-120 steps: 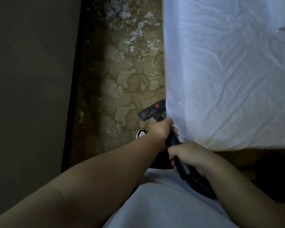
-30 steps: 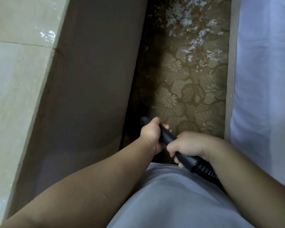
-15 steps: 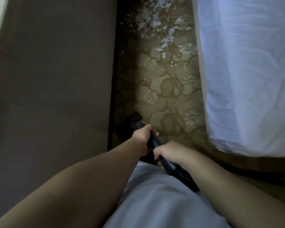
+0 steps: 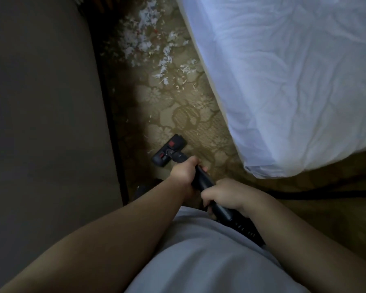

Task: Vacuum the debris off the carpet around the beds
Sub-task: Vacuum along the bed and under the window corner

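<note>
The white-sheeted bed point(image 4: 283, 81) is running off frame at right. White shredded debris point(image 4: 148, 41) is lying on the floral carpet point(image 4: 190, 121), well beyond the floor nozzle point(image 4: 170, 150). The left hand point(image 4: 184, 172) and right hand point(image 4: 226, 194) are both gripping the vacuum wand point(image 4: 203, 180), hiding most of it.

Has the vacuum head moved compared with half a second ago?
Yes. The vacuum head has gone forward along the carpet, toward the debris, away from the wall.

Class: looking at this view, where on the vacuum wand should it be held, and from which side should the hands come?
Grip the straight black vacuum wand from above, left hand ahead toward the floor head, right hand behind by the ribbed hose. Its slim round shaft slopes up toward the person.
</note>
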Demonstrator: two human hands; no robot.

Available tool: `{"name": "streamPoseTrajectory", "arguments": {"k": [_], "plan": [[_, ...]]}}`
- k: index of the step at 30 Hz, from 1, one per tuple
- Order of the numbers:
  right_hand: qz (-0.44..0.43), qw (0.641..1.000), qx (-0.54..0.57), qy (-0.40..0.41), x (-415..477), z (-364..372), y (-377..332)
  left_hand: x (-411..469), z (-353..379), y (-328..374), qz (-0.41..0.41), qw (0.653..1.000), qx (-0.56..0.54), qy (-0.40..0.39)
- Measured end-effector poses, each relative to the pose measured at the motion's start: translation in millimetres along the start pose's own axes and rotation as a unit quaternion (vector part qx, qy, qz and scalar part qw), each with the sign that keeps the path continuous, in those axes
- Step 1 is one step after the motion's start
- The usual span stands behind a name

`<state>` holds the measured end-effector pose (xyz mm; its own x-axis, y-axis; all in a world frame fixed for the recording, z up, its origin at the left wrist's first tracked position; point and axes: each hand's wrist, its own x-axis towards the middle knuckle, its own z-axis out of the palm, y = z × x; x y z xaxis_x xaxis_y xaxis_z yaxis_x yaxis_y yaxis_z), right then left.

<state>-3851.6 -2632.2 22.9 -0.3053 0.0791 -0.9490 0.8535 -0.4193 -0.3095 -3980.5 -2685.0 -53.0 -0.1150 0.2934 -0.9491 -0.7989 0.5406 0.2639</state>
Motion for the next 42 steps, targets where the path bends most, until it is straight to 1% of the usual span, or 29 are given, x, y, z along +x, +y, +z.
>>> {"name": "streamPoseTrajectory", "arguments": {"k": [2,6,11,13,18,23,26,31,33,36,38,42], "plan": [[-0.009,1.000,-0.003,0.008,9,8,-23,3,-12,24,0.011,1.000,-0.006,-0.005],[-0.005,0.999,0.012,0.032,40,39,-79,18,-50,81,0.013,1.000,0.026,0.006],[0.001,0.998,0.017,0.060,87,107,-151,47,-128,150,-0.009,0.998,0.058,0.021],[0.002,0.998,0.029,0.058,100,131,-182,55,-156,177,-0.013,0.997,0.070,0.022],[-0.001,0.994,0.093,0.065,127,173,-258,70,-201,249,0.007,0.994,0.103,0.029],[-0.012,0.989,0.133,0.063,150,184,-320,76,-218,314,0.047,0.992,0.107,0.041],[-0.016,0.985,0.160,0.069,150,177,-330,77,-210,328,0.050,0.992,0.113,0.039],[-0.004,0.982,0.172,0.075,127,144,-306,71,-168,314,0.020,0.989,0.147,0.018],[-0.002,0.982,0.166,0.086,112,120,-291,67,-140,305,0.008,0.988,0.154,0.004],[0.003,0.975,0.191,0.113,90,76,-264,62,-83,288,-0.009,0.982,0.191,-0.009],[0.010,0.973,0.190,0.128,77,47,-241,57,-43,270,-0.021,0.978,0.209,-0.015],[0.021,0.968,0.205,0.145,47,-3,-193,45,31,227,-0.041,0.965,0.254,-0.050]]}}
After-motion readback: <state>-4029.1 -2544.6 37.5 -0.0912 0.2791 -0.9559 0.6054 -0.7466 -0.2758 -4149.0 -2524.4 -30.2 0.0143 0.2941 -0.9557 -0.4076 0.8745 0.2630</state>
